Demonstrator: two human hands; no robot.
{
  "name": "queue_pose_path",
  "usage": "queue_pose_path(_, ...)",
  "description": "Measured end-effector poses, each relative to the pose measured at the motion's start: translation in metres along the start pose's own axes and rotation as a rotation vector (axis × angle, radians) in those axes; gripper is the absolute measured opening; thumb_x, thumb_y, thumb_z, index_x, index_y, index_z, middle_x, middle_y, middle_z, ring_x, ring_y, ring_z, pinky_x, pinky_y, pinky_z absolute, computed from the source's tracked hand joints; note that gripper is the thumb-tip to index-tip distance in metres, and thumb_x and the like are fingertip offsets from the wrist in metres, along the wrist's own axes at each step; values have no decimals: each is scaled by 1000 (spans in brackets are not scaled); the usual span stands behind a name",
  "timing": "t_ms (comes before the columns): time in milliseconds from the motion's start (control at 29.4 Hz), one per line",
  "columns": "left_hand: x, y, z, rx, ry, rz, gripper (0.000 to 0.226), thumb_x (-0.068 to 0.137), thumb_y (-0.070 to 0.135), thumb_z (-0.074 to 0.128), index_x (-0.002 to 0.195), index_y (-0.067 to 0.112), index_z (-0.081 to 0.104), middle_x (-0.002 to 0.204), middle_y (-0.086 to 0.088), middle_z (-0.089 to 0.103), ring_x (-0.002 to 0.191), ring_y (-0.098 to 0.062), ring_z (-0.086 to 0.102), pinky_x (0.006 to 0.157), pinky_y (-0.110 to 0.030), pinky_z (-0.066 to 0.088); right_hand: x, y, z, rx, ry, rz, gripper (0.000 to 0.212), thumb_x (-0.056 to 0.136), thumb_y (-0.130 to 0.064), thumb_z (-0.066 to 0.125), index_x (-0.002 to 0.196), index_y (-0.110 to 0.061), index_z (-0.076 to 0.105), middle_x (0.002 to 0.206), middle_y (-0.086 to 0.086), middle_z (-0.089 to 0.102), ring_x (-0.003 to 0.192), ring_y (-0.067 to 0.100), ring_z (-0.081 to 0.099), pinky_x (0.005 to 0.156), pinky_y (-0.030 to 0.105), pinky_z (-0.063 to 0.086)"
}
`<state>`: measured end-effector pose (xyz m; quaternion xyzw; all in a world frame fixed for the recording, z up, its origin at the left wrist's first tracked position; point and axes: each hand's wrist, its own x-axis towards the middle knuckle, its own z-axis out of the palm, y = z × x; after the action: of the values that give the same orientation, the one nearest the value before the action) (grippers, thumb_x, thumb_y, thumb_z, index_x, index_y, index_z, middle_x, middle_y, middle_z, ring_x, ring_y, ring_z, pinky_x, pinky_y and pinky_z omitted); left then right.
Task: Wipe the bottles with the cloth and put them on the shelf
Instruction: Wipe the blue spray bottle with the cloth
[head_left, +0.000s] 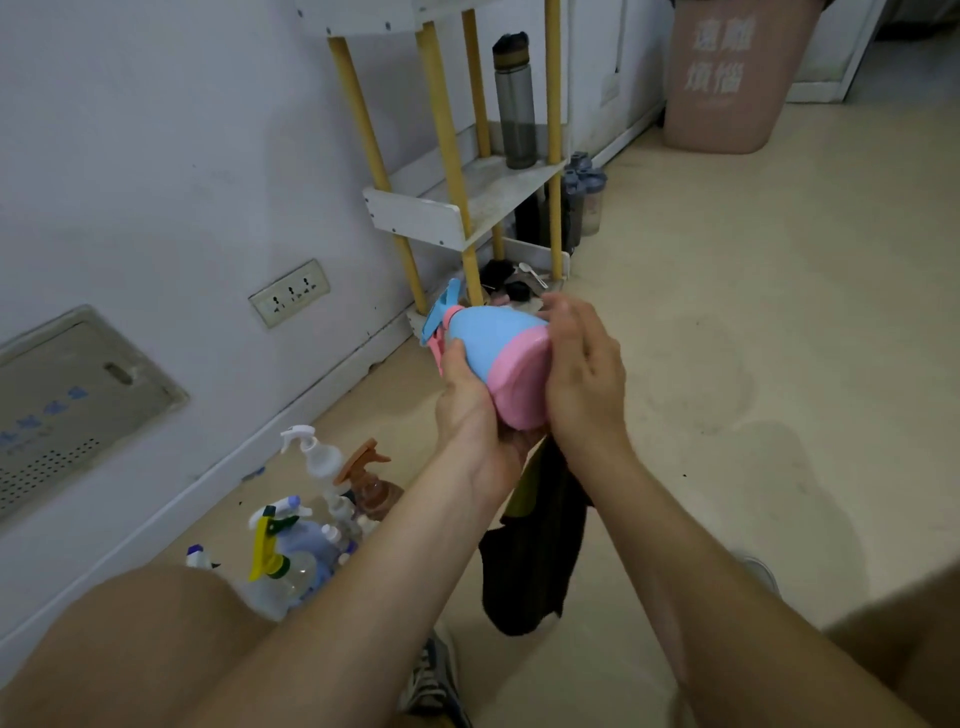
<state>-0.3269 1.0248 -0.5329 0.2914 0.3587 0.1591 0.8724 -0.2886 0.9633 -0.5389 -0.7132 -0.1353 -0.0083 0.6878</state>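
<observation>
Both hands clamp the blue-and-pink spray bottle (498, 338), tilted in mid-air before the shelf (415, 218) — left hand (467, 405) under its body, right hand (582, 374) cupping the pink base — dark cloth (535, 551) hanging beneath. The shelf's middle tier holds one grey bottle (514, 104).

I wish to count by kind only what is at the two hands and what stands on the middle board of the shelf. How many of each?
spray bottle: 1, blue and pink, between left hand and right hand
cloth: 1, dark, hanging below the hands
drinking bottle: 1, grey, upright on the shelf board
Total: 3
</observation>
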Motion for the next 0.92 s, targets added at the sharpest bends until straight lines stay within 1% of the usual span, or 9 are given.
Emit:
queue_pose_path(136, 6, 12, -9, 473, -3, 72, 64, 92, 70, 35, 129, 22, 55, 113, -8, 70, 101, -25, 66, 73, -36, 55, 12, -5, -9, 376, -9, 374, 25, 97, -27, 52, 95, -20, 75, 95, -3, 72, 91, 18, 67, 77, 34, 54)
queue_pose_path(238, 11, 21, -15, 852, 23, 216, 54, 102, 56, 27, 122, 15, 56, 104, -8, 68, 87, -18, 65, 62, -29, 52, 8, 0, -14, 388, -10, 370, 21, 94, -15, 57, 106, -17, 75, 106, 0, 71, 93, 15, 65, 78, 30, 55)
queue_pose_path(340, 8, 34, -17, 828, -90, 246, 31, 107, 32, 35, 121, 15, 57, 103, -11, 69, 76, -18, 72, 54, -27, 57, 6, 6, -14, 232, -25, 169, 29, 89, -13, 63, 115, -19, 73, 111, -6, 70, 100, 8, 64, 86, 30, 55)
queue_pose_path(477, 4, 35, -16, 670, -128, 15, 43, 90, 61, 54, 111, 24, 64, 104, -10, 74, 87, -30, 74, 81, -52, 58, -6, 14, -12, 51, -258, -134, 56, 85, -20, 57, 140, -31, 53, 136, -2, 59, 126, 7, 54, 107, 37, 46)
queue_pose_path(579, 4, 15, -13, 399, -132, 42, 34, 82, 51, 70, 104, 26, 68, 104, -6, 75, 90, -22, 74, 78, -42, 59, -16, 11, -5, 127, -386, -206, 63, 95, -11, 51, 152, -33, 33, 146, -15, 48, 131, -7, 44, 110, 21, 38)
queue_pose_path(647, 2, 5, -7, 294, -133, 27, 36, 83, 47, 70, 109, 21, 68, 108, -6, 74, 99, -23, 72, 88, -43, 57, -12, 9, -6, 103, -239, -225, 50, 100, -17, 46, 148, -30, 40, 137, -24, 49, 121, -14, 45, 101, 8, 35)
queue_pose_path(749, -3, -4, -1, 243, -64, -18, 48, 81, 55, 68, 113, 19, 65, 107, -6, 74, 97, -26, 71, 92, -47, 55, -8, 10, -8, 142, 62, 7, 32, 96, -32, 39, 111, -32, 68, 115, -13, 67, 107, 5, 59, 92, 22, 46)
queue_pose_path(817, -9, -8, 4, 233, -69, 28, 50, 80, 57, 67, 111, 17, 64, 101, -6, 75, 87, -25, 73, 81, -43, 59, -7, 11, -6, 430, 184, 356, 35, 91, -36, 39, 85, -25, 72, 96, -2, 73, 95, 22, 67, 80, 34, 53)
queue_pose_path(919, -13, -14, 9, 331, -137, 216, 59, 77, 54, 69, 124, 19, 58, 109, -7, 73, 92, -24, 73, 80, -45, 60, -9, 5, -10, 895, 233, 768, 35, 94, -32, 40, 84, -14, 68, 78, 6, 74, 73, 27, 69, 64, 30, 56)
